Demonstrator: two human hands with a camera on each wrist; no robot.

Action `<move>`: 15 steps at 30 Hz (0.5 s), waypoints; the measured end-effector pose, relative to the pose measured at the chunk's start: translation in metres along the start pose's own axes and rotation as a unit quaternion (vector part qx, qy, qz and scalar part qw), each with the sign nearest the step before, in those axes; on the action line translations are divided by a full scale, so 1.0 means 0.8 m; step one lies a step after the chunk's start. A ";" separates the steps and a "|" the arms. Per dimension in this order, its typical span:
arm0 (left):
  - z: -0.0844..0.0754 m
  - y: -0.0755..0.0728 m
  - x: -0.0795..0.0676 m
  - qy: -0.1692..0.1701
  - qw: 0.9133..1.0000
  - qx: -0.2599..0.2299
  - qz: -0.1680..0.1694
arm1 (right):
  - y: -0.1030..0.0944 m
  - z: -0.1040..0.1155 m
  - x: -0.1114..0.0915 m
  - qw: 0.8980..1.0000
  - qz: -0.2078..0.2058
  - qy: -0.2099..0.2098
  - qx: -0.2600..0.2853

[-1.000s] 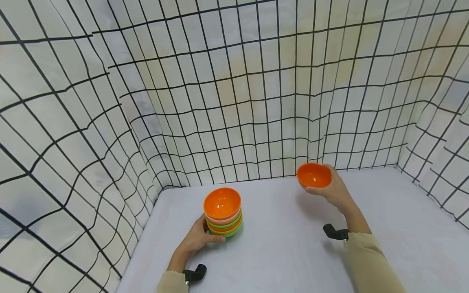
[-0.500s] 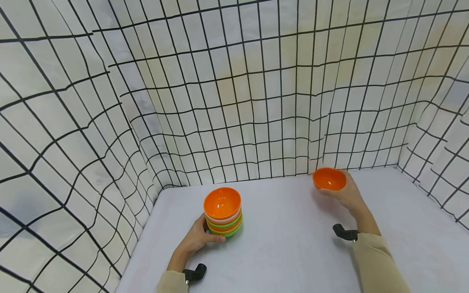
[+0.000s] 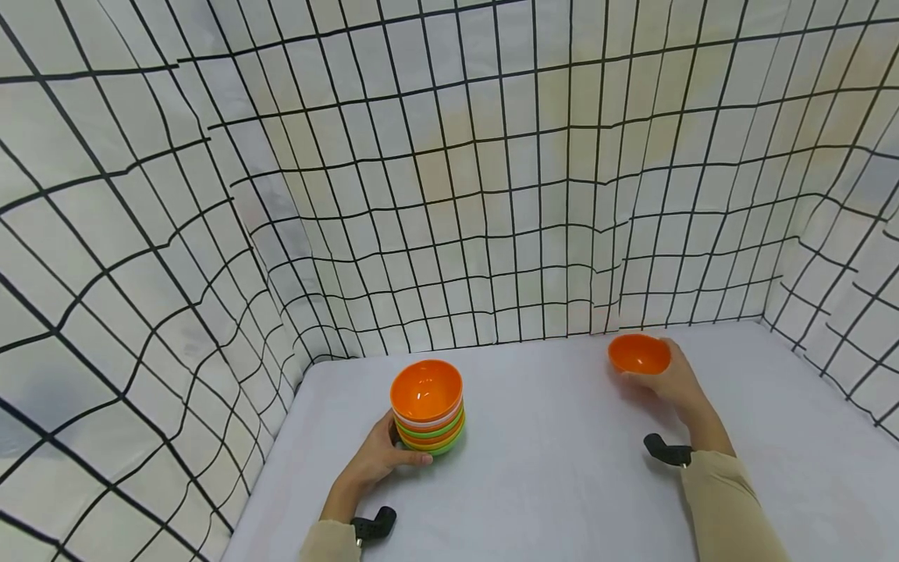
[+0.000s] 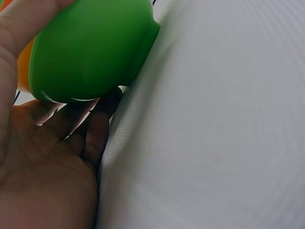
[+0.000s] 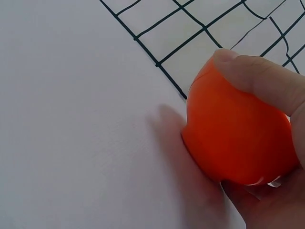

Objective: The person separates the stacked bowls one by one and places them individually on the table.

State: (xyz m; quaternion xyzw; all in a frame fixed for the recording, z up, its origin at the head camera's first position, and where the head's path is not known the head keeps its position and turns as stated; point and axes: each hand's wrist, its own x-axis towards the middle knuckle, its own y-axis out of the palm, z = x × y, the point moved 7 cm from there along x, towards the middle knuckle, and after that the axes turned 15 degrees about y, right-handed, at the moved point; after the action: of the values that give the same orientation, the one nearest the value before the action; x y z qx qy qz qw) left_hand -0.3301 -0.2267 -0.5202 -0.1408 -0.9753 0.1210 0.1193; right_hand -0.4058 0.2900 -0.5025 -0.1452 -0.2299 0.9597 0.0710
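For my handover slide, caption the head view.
Left hand cups a stack of glossy round multicoloured bowls; right hand holds a glossy round orange bowl apart.

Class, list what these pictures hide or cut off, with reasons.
Insides of the lower bowls: head view, covered by the top orange bowl.
Most fingers of the left hand: head view, behind the stack.
Inside of the bowl in the right hand: right wrist view, behind its wall.
Rest of both sleeves: head view, past bottom edge.

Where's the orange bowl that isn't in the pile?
In the head view, the orange bowl is at the right, toward the far edge of the table, held in the right grip; the pile of bowls is to its left.
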 end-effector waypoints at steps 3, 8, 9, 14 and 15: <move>0.001 0.000 0.000 -0.002 1.000 0.000 -0.002 | -0.001 -0.003 0.000 1.000 0.003 -0.001 -0.006; 0.000 0.000 0.000 -0.002 1.000 0.001 -0.004 | -0.003 -0.007 0.000 1.000 0.003 0.003 -0.009; 0.000 0.000 0.000 -0.002 1.000 0.001 -0.003 | -0.003 -0.008 0.000 1.000 0.003 0.008 -0.007; -0.001 0.000 0.000 -0.003 1.000 0.001 -0.003 | -0.003 -0.016 0.005 0.998 0.009 0.053 0.016; -0.001 0.000 0.000 -0.003 1.000 0.002 -0.003 | -0.002 -0.018 0.006 0.998 0.011 0.062 0.020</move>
State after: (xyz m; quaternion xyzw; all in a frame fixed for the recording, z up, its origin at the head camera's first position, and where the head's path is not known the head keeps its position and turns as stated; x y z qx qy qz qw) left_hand -0.3300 -0.2270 -0.5197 -0.1377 -0.9758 0.1229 0.1168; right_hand -0.4055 0.2985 -0.5151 -0.2050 -0.2038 0.9542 0.0772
